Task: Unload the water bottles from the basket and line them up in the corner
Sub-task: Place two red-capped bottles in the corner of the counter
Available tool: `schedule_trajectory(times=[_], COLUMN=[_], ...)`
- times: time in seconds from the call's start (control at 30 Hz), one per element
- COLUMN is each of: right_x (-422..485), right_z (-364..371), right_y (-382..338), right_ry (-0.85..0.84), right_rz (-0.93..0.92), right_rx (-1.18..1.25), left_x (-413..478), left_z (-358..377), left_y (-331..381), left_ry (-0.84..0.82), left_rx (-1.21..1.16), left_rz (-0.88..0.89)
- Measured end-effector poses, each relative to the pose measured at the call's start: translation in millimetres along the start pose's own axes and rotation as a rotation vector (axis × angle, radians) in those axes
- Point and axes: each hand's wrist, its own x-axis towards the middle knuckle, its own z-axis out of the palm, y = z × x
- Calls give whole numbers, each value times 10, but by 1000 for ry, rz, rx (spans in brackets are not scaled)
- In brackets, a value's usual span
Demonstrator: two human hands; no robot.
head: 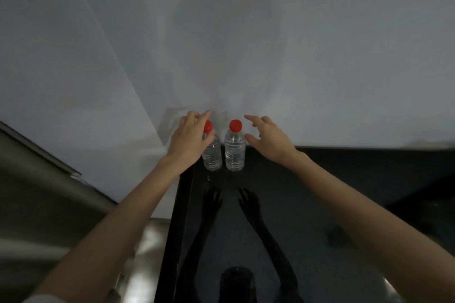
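Two clear ribbed plastic water bottles with red screw caps stood upright, side by side, on the glossy black counter (320, 179) against the white wall (270, 56) in the corner: left bottle (212, 155), right bottle (235, 150). Both appeared full, so probably fairly heavy, thin-walled, apt to dent if squeezed and to slide on the polished top; best taken round the ribbed body. The left hand (188, 136) lay over the left bottle's neck and shoulder; whether it gripped could not be told, as its palm side was hidden. The right hand (268, 138) was spread wide just beside the right bottle, holding nothing.
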Motion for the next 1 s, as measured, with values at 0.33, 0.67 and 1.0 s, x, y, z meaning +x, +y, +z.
schedule_trajectory(times=[0.33,0.67,1.0], right_x=[-1582,-3322,-4866], right_z=[-879,-1727,-2648], right_y=[387,1466,2609], right_ry=[329,467,539], right_rz=[-23,87,227], right_rx=[-78,-145,-65], left_x=[-546,-1360,-1915], left_z=[-149,409,903], left_y=[1491,3368,5428], left_ry=[77,101,80], left_rx=[-10,-5,-92], left_rz=[286,448,582])
